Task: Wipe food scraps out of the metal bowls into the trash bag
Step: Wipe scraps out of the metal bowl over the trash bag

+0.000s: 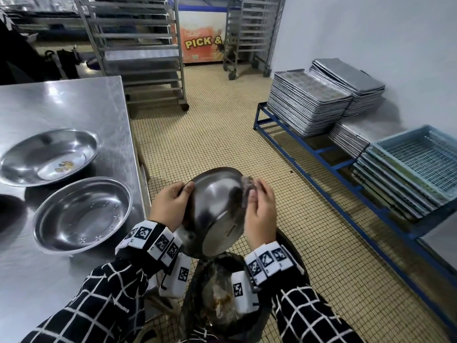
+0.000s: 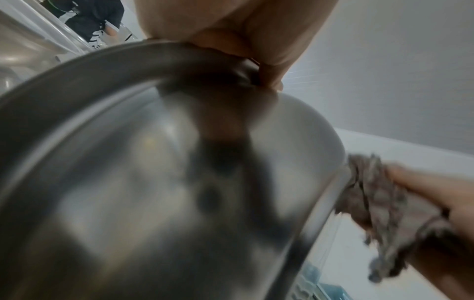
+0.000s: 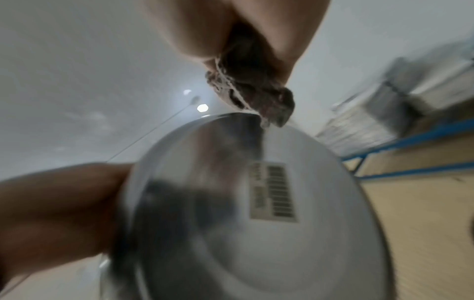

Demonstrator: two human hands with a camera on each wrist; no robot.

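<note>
Left hand (image 1: 170,205) grips the tilted metal bowl (image 1: 217,211) by its left rim — right hand (image 1: 261,209) pinches a rag (image 1: 248,188) at the far-right rim.

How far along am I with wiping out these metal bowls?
Two round steel bowls on the table, the near one and the far one, look free of scraps, though the far one has a sticker. In hand: your left hand grips the tilted metal bowl over the black trash bag while your right hand holds a grey-brown rag at its rim. Whether more bowls wait isn't visible.
</note>
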